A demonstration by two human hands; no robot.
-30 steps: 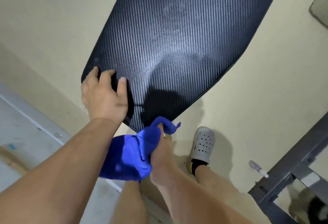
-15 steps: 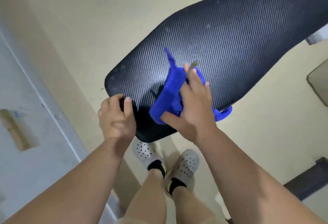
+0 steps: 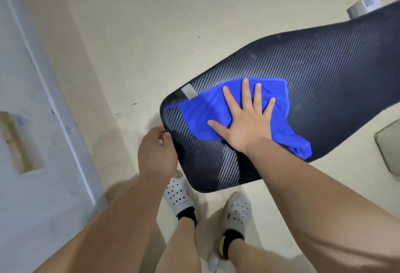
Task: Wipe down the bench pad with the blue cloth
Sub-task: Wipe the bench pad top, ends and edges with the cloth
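Observation:
The black bench pad [image 3: 320, 82] with a carbon-weave surface runs from the centre toward the upper right. A blue cloth [image 3: 203, 117] lies spread on its near end. My right hand [image 3: 246, 119] lies flat on the cloth with fingers straight and spread, pressing it onto the pad. My left hand [image 3: 157, 153] grips the pad's near left edge, fingers curled around the rim. A small grey label [image 3: 189, 92] shows on the pad beside the cloth.
My feet in white perforated clogs [image 3: 179, 194] stand on the beige floor below the pad's end. A pale blue wall or door panel [image 3: 32, 121] fills the left side. A grey cushion-like object [image 3: 389, 147] sits at the right edge, a white fitting [image 3: 363, 7] at top right.
My right hand has gone from holding the bunched cloth to pressing it flat and spread on the pad. The view has shifted left, and my left hand has slid along the pad's edge.

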